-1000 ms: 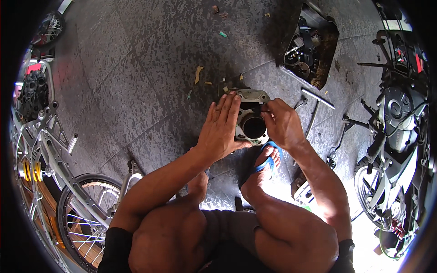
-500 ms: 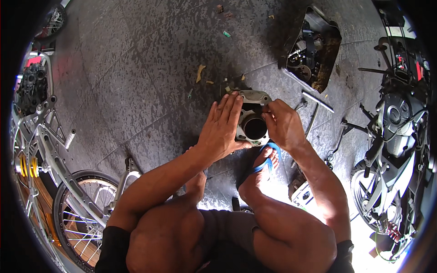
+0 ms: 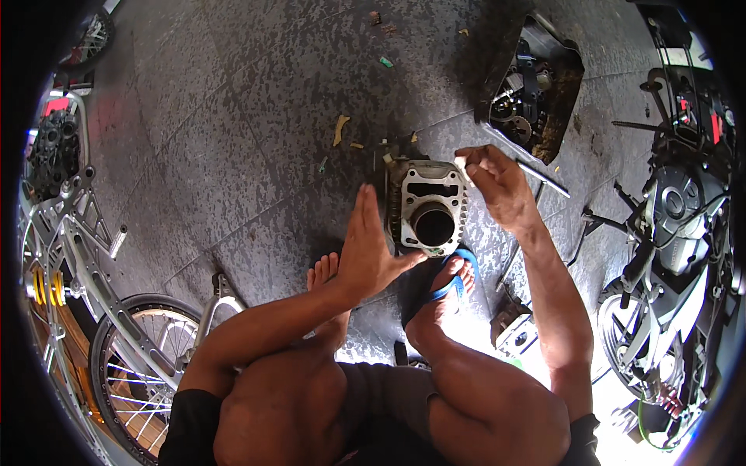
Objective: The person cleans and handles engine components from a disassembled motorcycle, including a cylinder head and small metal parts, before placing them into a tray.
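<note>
A finned metal engine cylinder (image 3: 412, 174), with a round bore and a pale flat top face, sits upright on the floor in front of my feet. My left hand (image 3: 369, 256) is at its left with the fingers straight and raised off the top, the thumb at or near its lower edge. At the upper right corner of the cylinder, my right hand (image 3: 501, 190) is closed in a pinch around something small and pale that I cannot make out.
A dark tray (image 3: 571, 85) of metal parts lies at the upper right, near a metal bar (image 3: 544, 175). Motorcycles (image 3: 676, 210) line the right; a silver frame (image 3: 116, 287) and spoked wheel (image 3: 140, 380) are at the left. Small scraps (image 3: 339, 129) dot the floor.
My left hand has slid down and left off the cylinder's top, uncovering more of it. My right hand has moved up and right from beside the bore to the upper corner.
</note>
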Tool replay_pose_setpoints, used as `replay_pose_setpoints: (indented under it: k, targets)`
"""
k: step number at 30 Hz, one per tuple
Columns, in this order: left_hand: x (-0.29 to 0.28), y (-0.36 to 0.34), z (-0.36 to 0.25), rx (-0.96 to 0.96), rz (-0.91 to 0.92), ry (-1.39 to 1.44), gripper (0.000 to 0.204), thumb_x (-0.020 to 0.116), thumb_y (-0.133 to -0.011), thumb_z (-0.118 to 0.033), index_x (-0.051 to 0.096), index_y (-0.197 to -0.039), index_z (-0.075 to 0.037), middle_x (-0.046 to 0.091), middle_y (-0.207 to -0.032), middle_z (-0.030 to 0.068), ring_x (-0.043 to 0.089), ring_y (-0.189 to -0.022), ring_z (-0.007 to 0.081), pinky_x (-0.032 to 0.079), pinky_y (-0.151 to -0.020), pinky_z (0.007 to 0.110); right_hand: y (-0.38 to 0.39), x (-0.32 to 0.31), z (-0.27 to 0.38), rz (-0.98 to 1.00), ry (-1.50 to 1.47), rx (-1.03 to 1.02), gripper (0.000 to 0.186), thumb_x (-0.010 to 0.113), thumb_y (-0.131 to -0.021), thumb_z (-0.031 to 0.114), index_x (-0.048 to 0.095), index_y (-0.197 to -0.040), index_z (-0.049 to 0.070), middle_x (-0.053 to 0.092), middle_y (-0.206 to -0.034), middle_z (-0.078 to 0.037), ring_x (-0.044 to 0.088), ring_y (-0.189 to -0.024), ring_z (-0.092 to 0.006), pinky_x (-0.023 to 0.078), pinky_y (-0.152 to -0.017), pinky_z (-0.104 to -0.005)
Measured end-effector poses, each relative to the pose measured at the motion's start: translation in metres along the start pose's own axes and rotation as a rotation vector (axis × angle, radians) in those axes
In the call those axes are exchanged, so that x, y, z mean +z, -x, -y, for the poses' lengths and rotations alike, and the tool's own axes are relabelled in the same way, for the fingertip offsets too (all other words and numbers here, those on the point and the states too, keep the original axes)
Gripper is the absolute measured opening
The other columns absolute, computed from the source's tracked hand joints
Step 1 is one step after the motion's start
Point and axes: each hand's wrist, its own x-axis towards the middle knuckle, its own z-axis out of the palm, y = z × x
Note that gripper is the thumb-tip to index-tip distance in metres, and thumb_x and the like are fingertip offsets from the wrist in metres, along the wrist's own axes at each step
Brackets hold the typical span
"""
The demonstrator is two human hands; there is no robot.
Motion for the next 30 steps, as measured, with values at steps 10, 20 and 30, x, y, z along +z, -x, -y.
replay_pose_setpoints:
  k: [10, 20, 30]
  targets:
    - [-0.018, -0.008, 0.015, 0.21, 0.024, -0.006, 0.133, 0.09, -0.072, -0.049, 0.008, -0.158, 0.008, 0.016, -0.162, 0.0356, 0.02, -0.151, 0.0507, 0.023, -0.123, 0.056, 0.063, 0.004, 0.003, -0.253, -0.123, 0.32, 0.024, 0.061, -0.098, 0.018, 0.063, -0.106, -0.004, 0.062, -0.076, -0.003, 0.054, -0.065, -0.0098, 0.045, -0.061, -0.0278]
    - [-0.008, -0.006, 0.021, 0.365, -0.001, -0.114, 0.131, 0.09, -0.068, -0.054, 0.014, -0.159, 0.002, 0.021, -0.16, 0.0352, 0.023, -0.149, 0.0513, 0.024, -0.12, 0.063, 0.101, 0.01, -0.014, -0.336, 0.01, 0.257, 0.02, 0.064, -0.098, 0.012, 0.065, -0.108, -0.005, 0.071, -0.09, -0.014, 0.066, -0.08, -0.0176, 0.053, -0.075, -0.033]
    - [-0.018, -0.057, -0.016, 0.515, 0.071, -0.39, 0.14, 0.091, -0.054, -0.066, 0.022, -0.158, 0.0, 0.024, -0.164, 0.0224, 0.025, -0.152, 0.0449, 0.021, -0.123, 0.064, 0.059, 0.026, 0.007, -0.153, 0.439, -0.234, 0.009, 0.067, -0.089, 0.004, 0.065, -0.096, -0.001, 0.064, -0.089, -0.02, 0.067, -0.083, -0.0407, 0.054, -0.073, -0.0473]
